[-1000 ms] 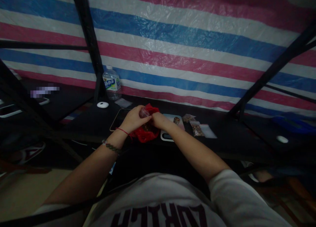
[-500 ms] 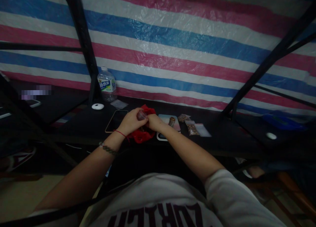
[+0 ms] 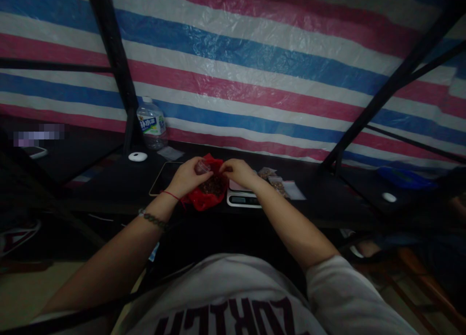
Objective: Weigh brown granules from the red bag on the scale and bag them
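Note:
My left hand [image 3: 185,176] is closed round a small clear plastic cup [image 3: 202,167], tilted over the left side of an opened red plastic bag [image 3: 206,201]. Small brown bits [image 3: 213,185] lie inside the bag. Above the bag's right edge is my right hand [image 3: 240,172], its fingers pinched together; whatever they hold is too small to make out. Under that hand and forearm stands a white digital kitchen scale [image 3: 243,200], its pan partly hidden. Just right of the scale sit small zip bags [image 3: 277,184] of brown bits, partly covered by my forearm.
A phone [image 3: 160,179] lies left of the red bag. Behind it are a flat clear bag [image 3: 170,153], a white earbud case [image 3: 138,157] and a plastic bottle [image 3: 152,126]. An empty zip bag [image 3: 294,191] and a blue tray [image 3: 404,178] are to the right. Black metal posts [image 3: 118,73] frame the desk.
My right hand has moved right, away from the cup, and now covers much of the scale. The cup stays in my left hand. More of the brown bits in the bag shows.

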The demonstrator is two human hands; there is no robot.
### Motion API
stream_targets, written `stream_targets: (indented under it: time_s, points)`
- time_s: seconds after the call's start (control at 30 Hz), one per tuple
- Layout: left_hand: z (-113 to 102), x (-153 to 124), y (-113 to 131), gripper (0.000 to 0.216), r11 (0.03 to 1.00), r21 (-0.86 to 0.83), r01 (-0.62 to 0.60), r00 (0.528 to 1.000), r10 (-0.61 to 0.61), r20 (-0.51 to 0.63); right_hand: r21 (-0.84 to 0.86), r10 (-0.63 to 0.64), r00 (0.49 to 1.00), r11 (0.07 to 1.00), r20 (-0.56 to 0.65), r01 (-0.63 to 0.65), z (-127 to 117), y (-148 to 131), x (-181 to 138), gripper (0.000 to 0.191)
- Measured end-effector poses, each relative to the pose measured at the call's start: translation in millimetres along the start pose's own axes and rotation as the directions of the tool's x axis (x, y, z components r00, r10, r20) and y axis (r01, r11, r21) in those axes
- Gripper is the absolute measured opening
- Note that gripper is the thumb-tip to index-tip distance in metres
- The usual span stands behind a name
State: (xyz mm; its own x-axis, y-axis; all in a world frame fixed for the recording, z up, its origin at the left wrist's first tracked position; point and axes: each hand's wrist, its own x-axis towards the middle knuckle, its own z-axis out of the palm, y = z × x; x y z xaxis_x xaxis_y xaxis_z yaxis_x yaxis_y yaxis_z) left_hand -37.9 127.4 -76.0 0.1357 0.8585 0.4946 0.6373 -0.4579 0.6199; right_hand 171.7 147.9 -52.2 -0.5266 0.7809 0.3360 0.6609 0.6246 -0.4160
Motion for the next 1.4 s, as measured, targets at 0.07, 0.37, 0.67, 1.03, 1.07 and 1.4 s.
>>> stream_targets:
  time_s: [0.07,0.37,0.67,1.03,1.07,1.4]
  points:
    - [-0.2,0.0,-0.5,0.046,1.0,-0.008,0.006,1.0,-0.006,0.0,0.052,0.082,0.994,0.996,-0.066,-0.079,-22.3,17.2,-6.2,0.023]
    - [1.4,0.0,1.4,0.048,1.0,0.008,-0.024,0.999,0.024,0.033,0.136,0.311,0.94,0.947,-0.144,-0.292,-52.1,84.3,-32.6,0.024]
    - [4.3,0.7,-2.7,0.049,1.0,0.019,-0.013,0.998,0.012,0.069,0.017,0.259,0.965,0.966,-0.042,-0.259,-44.8,79.8,-42.5,0.029]
    - [1.4,1.2,-1.8,0.051,0.999,0.05,0.003,0.997,-0.007,0.08,-0.081,0.203,0.976,0.975,-0.073,-0.209,-48.2,81.7,-42.8,0.024]
    - [1.2,1.3,-2.0,0.051,0.999,0.053,-0.001,0.997,-0.004,0.078,-0.088,0.199,0.976,0.974,-0.093,-0.207,-49.7,79.7,-42.1,0.023]
    - [-1.7,0.3,1.0,0.055,0.997,0.08,0.02,0.998,-0.025,0.06,-0.138,-0.047,0.998,0.989,0.043,0.052,-24.3,2.1,-10.5,0.024]
